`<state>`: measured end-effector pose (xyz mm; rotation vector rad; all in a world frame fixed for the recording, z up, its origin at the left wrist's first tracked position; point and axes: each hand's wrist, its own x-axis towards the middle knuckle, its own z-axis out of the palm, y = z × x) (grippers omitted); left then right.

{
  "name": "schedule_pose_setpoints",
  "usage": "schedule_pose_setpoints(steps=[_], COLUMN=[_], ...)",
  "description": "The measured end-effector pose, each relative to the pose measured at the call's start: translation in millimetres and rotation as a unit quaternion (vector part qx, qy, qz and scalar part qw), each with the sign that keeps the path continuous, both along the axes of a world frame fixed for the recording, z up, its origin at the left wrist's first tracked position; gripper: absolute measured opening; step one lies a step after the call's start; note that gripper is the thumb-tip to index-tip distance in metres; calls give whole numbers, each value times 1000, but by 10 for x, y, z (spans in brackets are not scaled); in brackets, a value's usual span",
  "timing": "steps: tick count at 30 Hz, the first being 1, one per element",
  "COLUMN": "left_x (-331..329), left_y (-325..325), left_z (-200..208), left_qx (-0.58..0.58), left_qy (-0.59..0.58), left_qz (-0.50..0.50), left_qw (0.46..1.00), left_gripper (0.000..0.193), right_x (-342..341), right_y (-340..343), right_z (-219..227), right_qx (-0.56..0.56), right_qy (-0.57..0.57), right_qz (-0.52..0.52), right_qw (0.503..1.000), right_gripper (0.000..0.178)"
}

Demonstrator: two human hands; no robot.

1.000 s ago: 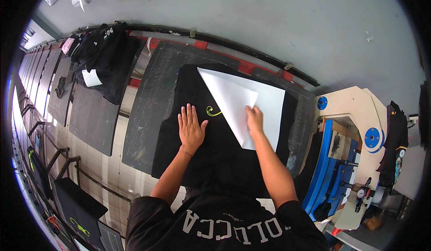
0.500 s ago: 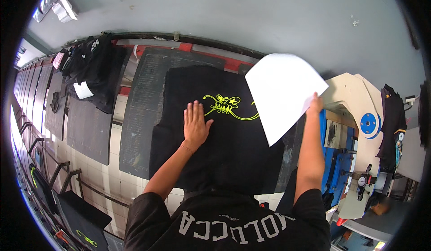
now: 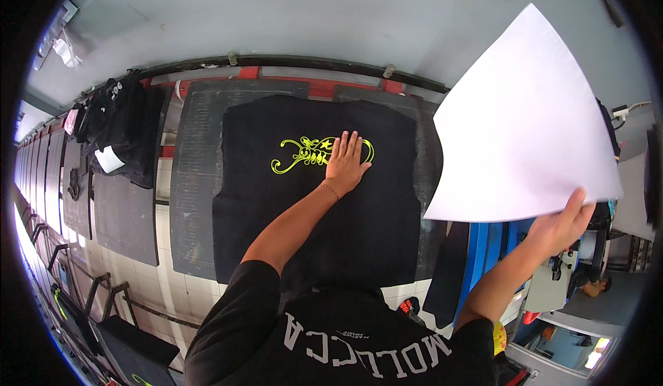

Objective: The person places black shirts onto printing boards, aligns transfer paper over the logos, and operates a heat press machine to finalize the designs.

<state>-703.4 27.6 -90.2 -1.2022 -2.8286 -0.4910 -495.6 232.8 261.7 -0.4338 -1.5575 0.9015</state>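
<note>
A black garment point(image 3: 311, 220) lies spread over dark flat boards in front of me. Across its upper part runs a neon yellow-green line print point(image 3: 304, 155) with loops and a star. My left hand point(image 3: 347, 165) rests flat on the right part of this print, fingers stretched out, hiding some of the lines. Off to the right, my right hand point(image 3: 565, 222) pinches the lower edge of a large white sheet of paper point(image 3: 518, 123). The sheet is raised and slightly curved, apart from the garment, and hides part of what stands behind it.
A scratched dark board point(image 3: 193, 186) shows left of the garment. Further left, dark garments point(image 3: 117, 130) are heaped on another board point(image 3: 128, 210), in a long row of boards. Blue machine parts point(image 3: 489, 255) stand at the right. Beyond the boards is a grey wall point(image 3: 290, 20).
My right hand has swung the white sheet further right, uncovering the garment's right side. My left hand has slid from the print's left edge onto its right part.
</note>
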Motion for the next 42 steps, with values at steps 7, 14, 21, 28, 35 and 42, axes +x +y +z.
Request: schedule_pose_setpoints(steps=[7,14,21,28,35,42], left_x=[347,1389,2576,3753,5584,8770], left_y=[146,-315,-1190,-1830,-3481,-4616], left_z=[-26,-204,795,1461,1484,600], left_qx=[17,84,582,547,519,424], left_qy=[13,-48,-422,-322,-222,-71], left_qz=[-24,-169,77,48,513,727], left_qw=[1000,981,691,771,646,536], left_gripper=[73,64,91,18,22,36], right_x=[770,1294,2249,2895,3084,3298], right_y=[-747,-1109,-874,-536,-577,-710], right_z=[-504,-604,-617,-815,-946,-1190], right_qx=[80,141,90,-114,-179,-229], right_qy=[-9,-71,-42,-62,-132,-225], right_qz=[71,309,454,435,498,563], right_qw=[994,938,885,891,838,762], right_gripper=[25,25,19,25,35,29])
